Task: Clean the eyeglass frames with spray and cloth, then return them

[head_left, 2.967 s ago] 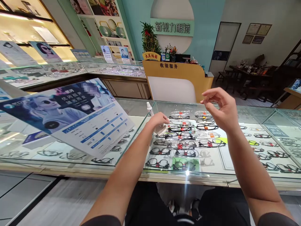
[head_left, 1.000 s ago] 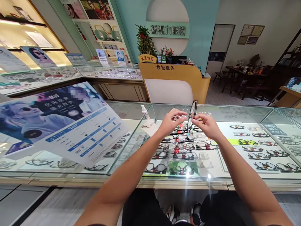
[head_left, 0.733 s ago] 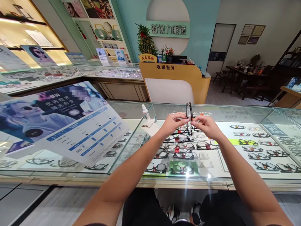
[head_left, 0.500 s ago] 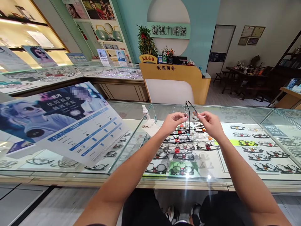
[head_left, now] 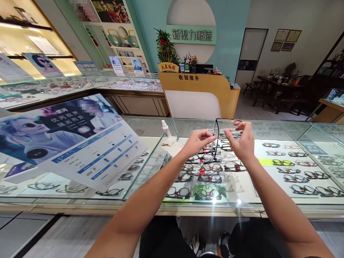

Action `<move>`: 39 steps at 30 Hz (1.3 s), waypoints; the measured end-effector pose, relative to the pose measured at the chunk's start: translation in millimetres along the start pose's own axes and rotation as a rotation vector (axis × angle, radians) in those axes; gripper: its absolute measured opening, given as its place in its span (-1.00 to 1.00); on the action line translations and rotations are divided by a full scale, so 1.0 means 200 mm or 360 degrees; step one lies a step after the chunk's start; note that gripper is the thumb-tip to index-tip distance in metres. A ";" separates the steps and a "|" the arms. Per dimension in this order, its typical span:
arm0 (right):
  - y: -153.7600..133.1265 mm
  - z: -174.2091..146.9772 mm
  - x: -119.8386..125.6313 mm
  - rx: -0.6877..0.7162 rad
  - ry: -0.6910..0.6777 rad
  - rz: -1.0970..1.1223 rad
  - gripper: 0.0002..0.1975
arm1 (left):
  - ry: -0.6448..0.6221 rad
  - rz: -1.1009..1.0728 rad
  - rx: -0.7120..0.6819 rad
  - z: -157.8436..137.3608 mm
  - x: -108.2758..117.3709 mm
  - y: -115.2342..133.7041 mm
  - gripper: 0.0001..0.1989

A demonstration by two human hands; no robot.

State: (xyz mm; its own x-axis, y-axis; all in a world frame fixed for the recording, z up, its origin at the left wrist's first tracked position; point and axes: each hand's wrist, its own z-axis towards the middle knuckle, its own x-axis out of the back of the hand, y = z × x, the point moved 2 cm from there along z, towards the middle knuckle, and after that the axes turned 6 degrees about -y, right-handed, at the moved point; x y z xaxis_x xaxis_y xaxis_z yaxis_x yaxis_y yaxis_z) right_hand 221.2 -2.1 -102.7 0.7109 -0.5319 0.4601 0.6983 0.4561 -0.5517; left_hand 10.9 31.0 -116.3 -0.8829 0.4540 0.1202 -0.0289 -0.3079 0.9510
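Observation:
Above the glass display counter (head_left: pixel 188 208), my left hand (head_left: pixel 197 144) pinches a dark pair of eyeglasses (head_left: pixel 218 129) between thumb and fingers. The glasses are held sideways; one thin temple hangs down and the other reaches out to the right. My right hand (head_left: pixel 245 141) is raised by that right-hand temple tip, its thumb apart from its bent fingers. A small orange-red spot shows at the fingertips; whether they touch the temple I cannot tell. Rows of eyeglass frames (head_left: pixel 211 167) lie beneath both hands under the glass.
A white spray bottle (head_left: pixel 166 129) and a folded pale cloth (head_left: pixel 172 146) stand left of my hands. A large printed placard (head_left: pixel 88 143) leans over the counter at the left. More frames (head_left: pixel 299 179) fill the right side. A wooden cashier desk (head_left: pixel 200 84) stands beyond.
My right hand has loosened its pinch near the temple tip and moved slightly right and up, its fingers spreading. The glasses have turned so that one temple points to the right.

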 end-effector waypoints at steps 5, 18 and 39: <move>-0.04 -0.04 -0.04 0.0078 -0.0124 -0.0126 -0.43 | -0.0020 0.0015 -0.0021 -0.01 -0.02 0.02 -0.54; -0.02 -0.01 -0.03 0.0073 -0.0296 -0.0306 -0.62 | 0.0285 -0.0187 0.0039 0.01 0.02 0.01 -0.42; -0.12 -0.06 -0.09 0.0099 -0.0956 0.0416 -0.60 | 0.0333 0.0091 -0.0272 0.00 0.01 -0.01 -0.61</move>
State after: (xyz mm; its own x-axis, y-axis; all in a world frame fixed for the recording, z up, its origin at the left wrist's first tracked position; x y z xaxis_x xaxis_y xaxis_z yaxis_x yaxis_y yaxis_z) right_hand 190.8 -13.0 -105.7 0.7682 0.0844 0.6347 0.4872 0.5662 -0.6649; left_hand 9.2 33.3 -117.6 -0.9624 0.2548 0.0939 -0.0393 -0.4730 0.8802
